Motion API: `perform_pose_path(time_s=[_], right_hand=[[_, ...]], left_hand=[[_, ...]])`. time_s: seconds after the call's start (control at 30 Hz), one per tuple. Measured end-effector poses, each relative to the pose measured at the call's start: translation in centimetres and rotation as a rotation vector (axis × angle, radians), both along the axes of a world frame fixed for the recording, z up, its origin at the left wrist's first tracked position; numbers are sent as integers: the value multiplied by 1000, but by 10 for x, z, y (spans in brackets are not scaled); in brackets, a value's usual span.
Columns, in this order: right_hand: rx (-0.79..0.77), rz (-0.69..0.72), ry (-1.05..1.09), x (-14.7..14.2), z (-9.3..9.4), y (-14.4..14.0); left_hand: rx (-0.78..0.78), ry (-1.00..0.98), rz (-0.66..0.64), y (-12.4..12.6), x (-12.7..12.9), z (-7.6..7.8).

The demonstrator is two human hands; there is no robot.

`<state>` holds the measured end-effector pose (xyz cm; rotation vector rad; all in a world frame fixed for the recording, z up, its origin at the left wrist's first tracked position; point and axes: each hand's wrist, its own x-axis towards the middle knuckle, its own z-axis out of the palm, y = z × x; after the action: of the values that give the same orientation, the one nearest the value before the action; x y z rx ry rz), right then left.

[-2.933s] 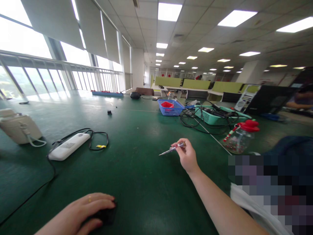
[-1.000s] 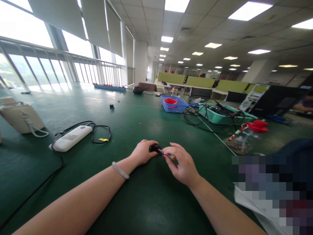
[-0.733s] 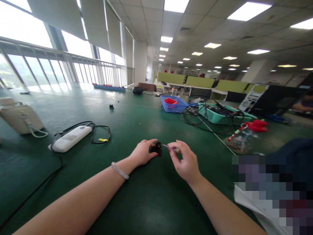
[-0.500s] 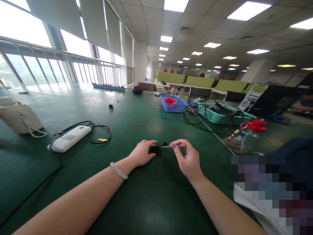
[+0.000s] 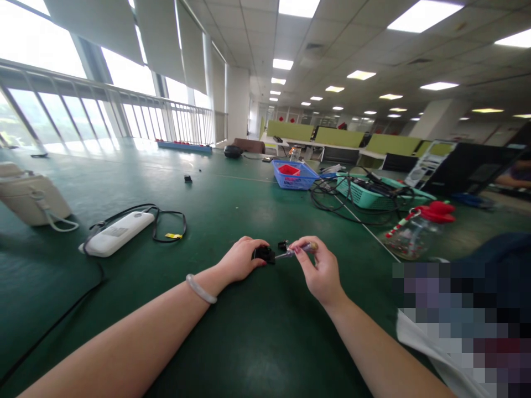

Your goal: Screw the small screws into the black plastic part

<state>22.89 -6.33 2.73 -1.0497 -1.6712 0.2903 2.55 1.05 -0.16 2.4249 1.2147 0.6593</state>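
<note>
Between the thumb and fingers of my left hand (image 5: 244, 258) is a small black plastic part (image 5: 263, 254), whose exact kind I cannot make out. My right hand (image 5: 321, 271) is closed around a screwdriver (image 5: 306, 247) with a clear purplish handle. The metal shaft points left, and its tip is at the right side of the black part. Just beyond the shaft, a smaller black piece (image 5: 282, 244) lies on the green tabletop (image 5: 232, 342).
At left are a white power bank-like device (image 5: 120, 233) with a black cable and a beige case (image 5: 31, 193). Farther off stand a blue basket (image 5: 295, 179) and a teal basket (image 5: 360, 196) with cables. A red-lidded bottle (image 5: 417, 235) is at right.
The screwdriver's tip has dropped slightly toward the lower right edge of the black part, and its shaft slants more. My left hand has barely moved.
</note>
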Motion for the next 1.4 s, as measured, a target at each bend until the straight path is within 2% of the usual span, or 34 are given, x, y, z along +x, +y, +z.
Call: perform_pose_path(time_s=[0.13, 0.3, 0.43, 0.53, 0.67, 0.8, 1.0, 1.2, 1.3, 1.4], right_hand=[[-29, 24, -99, -3, 1, -2], [32, 100, -119, -6, 0, -3], [-10, 142, -214, -11, -1, -3], [21, 153, -260, -12, 0, -5], [89, 104, -173, -9, 1, -6], [19, 36, -139, -7, 0, -2], [-74, 51, -126, -8, 1, 2], [-57, 75, -72, -6, 0, 0], [39, 66, 71, -2, -1, 0], [94, -41, 151, 5, -2, 3]], left_hand=[[4, -2, 1, 1, 0, -1], [10, 7, -15, 1, 0, -1], [27, 5, -26, 1, 0, -2], [31, 12, -26, 1, 0, -1], [38, 16, -25, 0, 0, -1], [49, 13, -32, -1, 0, -1], [37, -6, -22, -3, 1, 2], [155, -134, -63, -9, 4, 7], [211, -141, 9, -9, 4, 7], [229, -54, 149, -5, 2, 3]])
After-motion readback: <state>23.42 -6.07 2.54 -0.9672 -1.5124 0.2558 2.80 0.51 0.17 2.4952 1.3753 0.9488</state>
